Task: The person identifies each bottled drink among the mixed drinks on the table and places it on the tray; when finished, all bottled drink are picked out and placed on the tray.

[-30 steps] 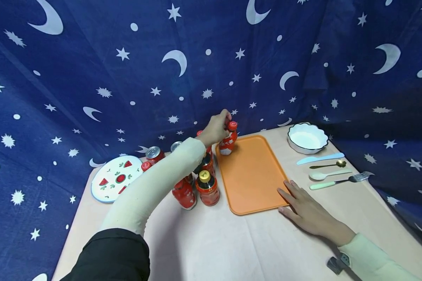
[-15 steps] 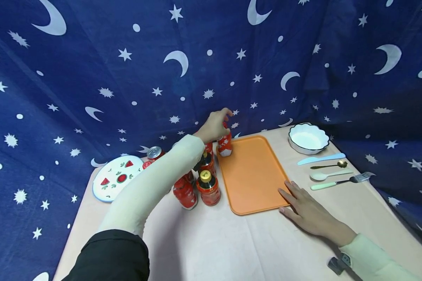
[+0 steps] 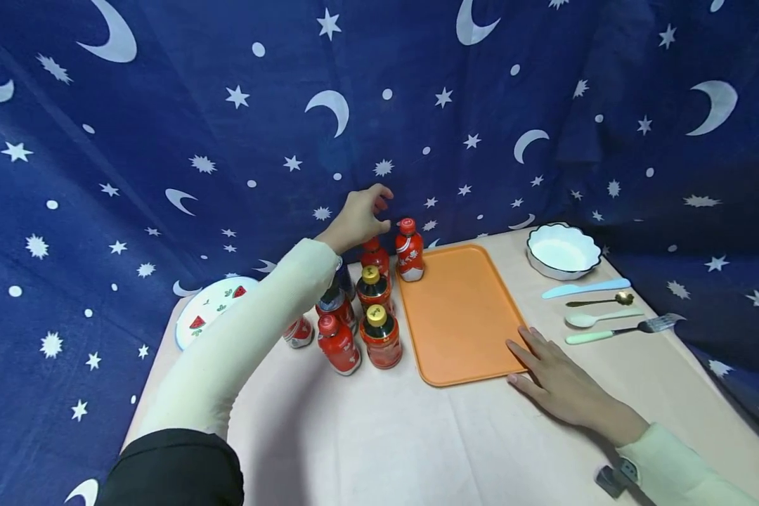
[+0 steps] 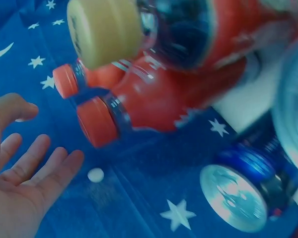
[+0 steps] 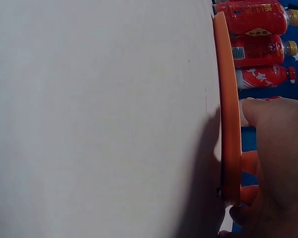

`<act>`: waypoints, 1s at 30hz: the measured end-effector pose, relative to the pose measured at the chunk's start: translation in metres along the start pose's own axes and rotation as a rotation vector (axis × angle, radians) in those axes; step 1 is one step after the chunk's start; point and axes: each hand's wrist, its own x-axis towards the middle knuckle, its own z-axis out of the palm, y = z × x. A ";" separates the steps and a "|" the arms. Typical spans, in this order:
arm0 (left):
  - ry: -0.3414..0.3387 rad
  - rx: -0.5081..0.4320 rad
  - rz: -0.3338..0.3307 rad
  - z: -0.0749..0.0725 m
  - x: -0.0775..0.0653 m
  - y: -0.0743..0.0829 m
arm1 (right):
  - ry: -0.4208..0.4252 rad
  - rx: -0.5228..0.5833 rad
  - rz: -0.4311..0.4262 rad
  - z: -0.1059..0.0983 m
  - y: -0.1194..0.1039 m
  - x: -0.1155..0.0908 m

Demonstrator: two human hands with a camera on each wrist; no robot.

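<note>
My left hand [image 3: 360, 216] hovers with fingers apart above the back row of bottles and holds nothing. The left wrist view shows the same hand [image 4: 27, 173], its fingers extended, beside red bottle caps. A red bottle [image 3: 410, 253] with a red cap stands upright on the back left corner of the orange tray [image 3: 458, 316]. To its left is another red-capped bottle [image 3: 374, 258], partly behind the hand. My right hand [image 3: 559, 379] rests at the tray's near right corner, fingers fairly straight. In the right wrist view its fingers touch the tray's rim [image 5: 230, 124].
Yellow-capped bottles [image 3: 381, 341], a red bottle [image 3: 339, 346] and cans [image 3: 299, 332] crowd left of the tray. A watermelon-print plate [image 3: 205, 309] is partly behind my left arm. At right lie a white bowl [image 3: 563, 249], a blue knife [image 3: 586, 288], two spoons and a fork [image 3: 626, 329].
My left hand has let go of the red bottle, leaving it upright on the tray's corner, and has moved left. The right hand stays at the tray. The head view has shifted slightly.
</note>
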 end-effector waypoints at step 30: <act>-0.225 0.014 -0.057 0.018 -0.031 -0.051 | -0.069 -0.034 0.019 -0.002 -0.006 0.013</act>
